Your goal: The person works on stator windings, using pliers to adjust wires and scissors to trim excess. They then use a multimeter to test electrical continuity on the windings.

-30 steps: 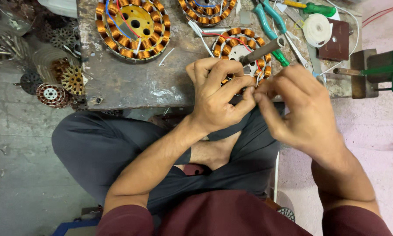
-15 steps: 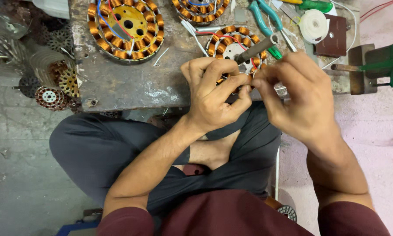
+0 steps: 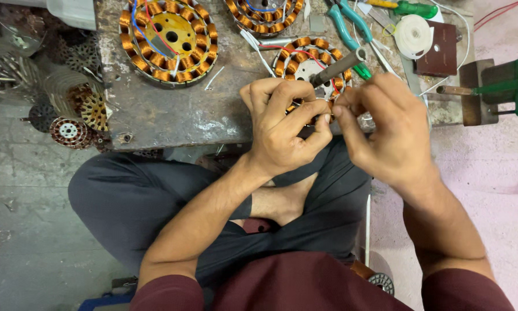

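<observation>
A small round stator with copper coils, a red wire and a grey metal shaft lies at the near edge of a worn low workbench. My left hand is curled over its near rim, fingers pinched together. My right hand meets it from the right, thumb and forefinger pinched against the left fingertips. What they pinch is too small to see. Both hands cover the stator's lower half.
A large wound stator with blue and red wires lies on the bench's left, another at the top. Teal-handled pliers, a green screwdriver, a white tape roll and a brown block lie right. Bare cores are piled on the floor, left.
Both hands have stayed pinched together over the small stator, shifting only slightly. The view has drifted a little.
</observation>
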